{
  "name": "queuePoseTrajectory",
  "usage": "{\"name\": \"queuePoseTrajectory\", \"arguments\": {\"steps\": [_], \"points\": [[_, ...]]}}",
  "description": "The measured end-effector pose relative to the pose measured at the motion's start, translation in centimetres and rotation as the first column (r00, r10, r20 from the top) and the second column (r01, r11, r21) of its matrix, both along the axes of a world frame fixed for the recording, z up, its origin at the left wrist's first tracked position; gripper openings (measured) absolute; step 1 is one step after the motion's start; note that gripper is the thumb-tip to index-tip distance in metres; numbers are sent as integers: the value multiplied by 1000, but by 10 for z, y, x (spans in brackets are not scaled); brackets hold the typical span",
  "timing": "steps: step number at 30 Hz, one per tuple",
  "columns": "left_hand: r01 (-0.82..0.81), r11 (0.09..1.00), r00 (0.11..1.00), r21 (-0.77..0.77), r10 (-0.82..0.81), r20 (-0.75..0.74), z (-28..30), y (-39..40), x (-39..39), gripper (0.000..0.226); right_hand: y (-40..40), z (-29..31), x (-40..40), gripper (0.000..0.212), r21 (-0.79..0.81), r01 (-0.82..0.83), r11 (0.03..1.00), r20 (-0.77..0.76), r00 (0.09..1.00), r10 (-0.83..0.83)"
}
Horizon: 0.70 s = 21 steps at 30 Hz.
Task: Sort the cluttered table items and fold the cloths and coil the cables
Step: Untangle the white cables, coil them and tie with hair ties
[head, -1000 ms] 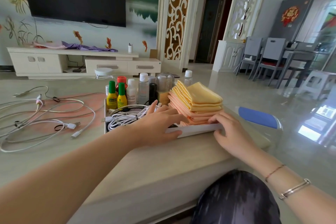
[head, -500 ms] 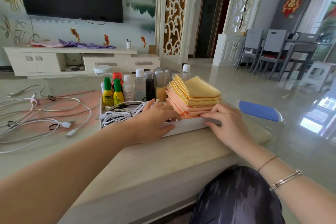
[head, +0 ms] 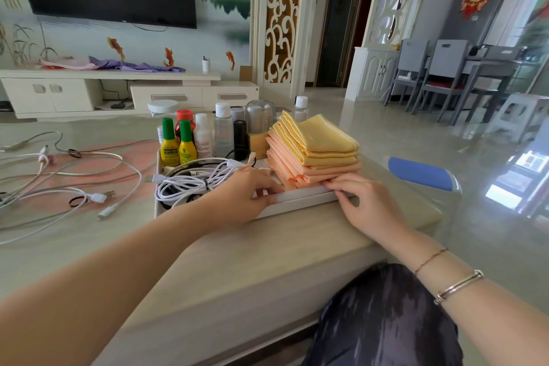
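A white tray (head: 300, 200) sits near the table's front right corner. It holds a stack of folded yellow and orange cloths (head: 315, 154) on the right, a bundle of coiled white cables (head: 190, 184) on the left, and several small bottles (head: 202, 140) along the back. My left hand (head: 240, 196) grips the tray's front rim, fingers curled over it. My right hand (head: 365, 205) rests on the rim's right end, fingertips touching the lowest orange cloth. Loose uncoiled cables (head: 68, 181) sprawl over the table's left side.
A pink mat (head: 118, 157) lies under the loose cables, with black hair ties (head: 77, 201) among them. A blue-topped stool (head: 421, 174) stands just right of the table corner. A white round lid (head: 163, 105) sits behind the bottles. My dark-clothed knee (head: 383, 318) is below the table edge.
Both hands stay on the tray's front rim. The left fingers have curled further over the rim. The tray itself has hardly moved; the view shifted a little.
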<state>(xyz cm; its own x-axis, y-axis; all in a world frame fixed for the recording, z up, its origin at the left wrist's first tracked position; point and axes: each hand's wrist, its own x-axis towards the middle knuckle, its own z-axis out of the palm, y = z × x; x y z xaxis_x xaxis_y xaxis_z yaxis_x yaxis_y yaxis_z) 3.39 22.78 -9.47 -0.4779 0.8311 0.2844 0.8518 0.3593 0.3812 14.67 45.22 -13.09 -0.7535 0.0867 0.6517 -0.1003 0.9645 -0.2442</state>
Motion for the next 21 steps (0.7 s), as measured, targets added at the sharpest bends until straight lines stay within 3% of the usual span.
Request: {"name": "queuePoseTrajectory", "arguments": {"steps": [7, 14, 21], "points": [[-26, 1000, 998, -6, 26, 60, -5, 7, -7, 24, -7, 3, 3, 41, 98, 61, 993, 117, 991, -72], [-2, 1000, 998, 11, 1, 58, -4, 3, -1, 25, -23, 5, 4, 41, 265, 133, 955, -87, 990, -114], [-3, 1000, 1000, -31, 3, 3, 4, -7, 1, 32, -33, 13, 4, 17, 229, 188, 955, -114, 980, -165]]}}
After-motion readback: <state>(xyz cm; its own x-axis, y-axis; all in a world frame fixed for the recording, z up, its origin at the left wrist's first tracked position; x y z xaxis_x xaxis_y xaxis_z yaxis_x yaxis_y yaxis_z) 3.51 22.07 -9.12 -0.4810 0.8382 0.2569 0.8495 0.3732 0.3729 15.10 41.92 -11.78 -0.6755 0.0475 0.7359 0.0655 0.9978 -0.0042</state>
